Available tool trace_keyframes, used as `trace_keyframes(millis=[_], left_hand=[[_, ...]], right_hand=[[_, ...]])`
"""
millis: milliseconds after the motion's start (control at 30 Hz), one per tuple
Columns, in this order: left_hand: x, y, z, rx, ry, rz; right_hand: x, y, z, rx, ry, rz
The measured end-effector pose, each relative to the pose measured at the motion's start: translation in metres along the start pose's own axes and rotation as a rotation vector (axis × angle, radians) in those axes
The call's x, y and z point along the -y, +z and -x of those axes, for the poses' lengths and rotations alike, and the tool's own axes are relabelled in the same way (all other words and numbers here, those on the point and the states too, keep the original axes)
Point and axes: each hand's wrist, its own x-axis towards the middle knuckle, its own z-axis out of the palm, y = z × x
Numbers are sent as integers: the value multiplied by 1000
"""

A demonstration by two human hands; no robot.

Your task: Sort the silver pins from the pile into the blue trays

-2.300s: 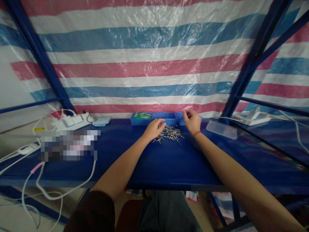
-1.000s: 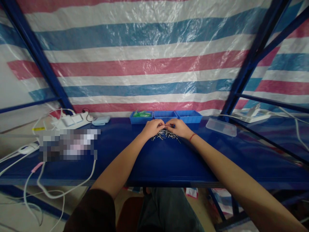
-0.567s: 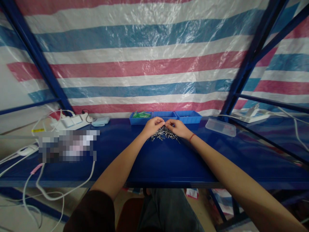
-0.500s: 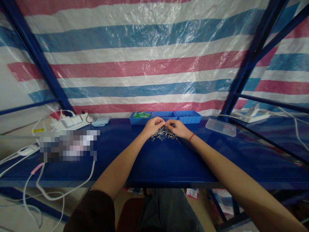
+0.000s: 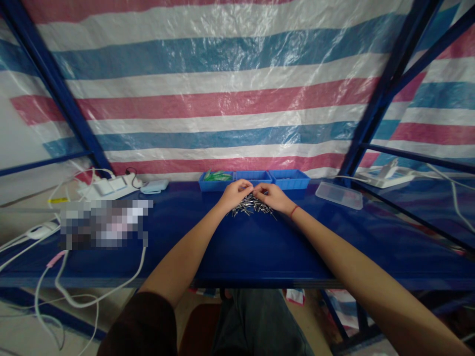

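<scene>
A loose pile of small metal pieces (image 5: 252,203), slim and pin-like, some silver and some dark, lies on the blue table (image 5: 260,252). Over its left side is my left hand (image 5: 238,192), thumb and fingers pinched together. My right hand (image 5: 272,196), with a red string on the wrist, meets it from the right, its fingertips also pinched. The fingertips of both hands come together above the pile. Whatever sits between them is too small to make out.
Behind my hands stand a blue bin with green items (image 5: 217,179), a middle blue bin (image 5: 254,176) and a right blue bin (image 5: 289,179). A clear plastic lid (image 5: 339,195) lies to the right. Power strip (image 5: 111,187), cables and a blurred patch are at left.
</scene>
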Motion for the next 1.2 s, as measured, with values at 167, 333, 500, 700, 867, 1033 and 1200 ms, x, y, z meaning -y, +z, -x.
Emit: trace_keyframes(millis=[167, 333, 500, 700, 867, 1033, 1200], left_hand=[[1, -2, 1, -12, -16, -34], [0, -3, 1, -30, -18, -60], [-1, -4, 2, -15, 35, -60], [-6, -4, 6, -11, 59, -173], [-15, -11, 6, 182, 26, -358], [-22, -34, 3, 428, -148, -388], [-26, -48, 6, 654, -255, -595]], right_hand=[[-2, 0, -1, -79, -18, 21], [3, -2, -3, -184, -28, -27], [8, -1, -1, -219, -21, -53], [4, -10, -5, -313, -115, 176], [-27, -38, -14, -686, 129, 387], [-53, -52, -8, -642, 450, 546], [-53, -48, -4, -639, 472, 584]])
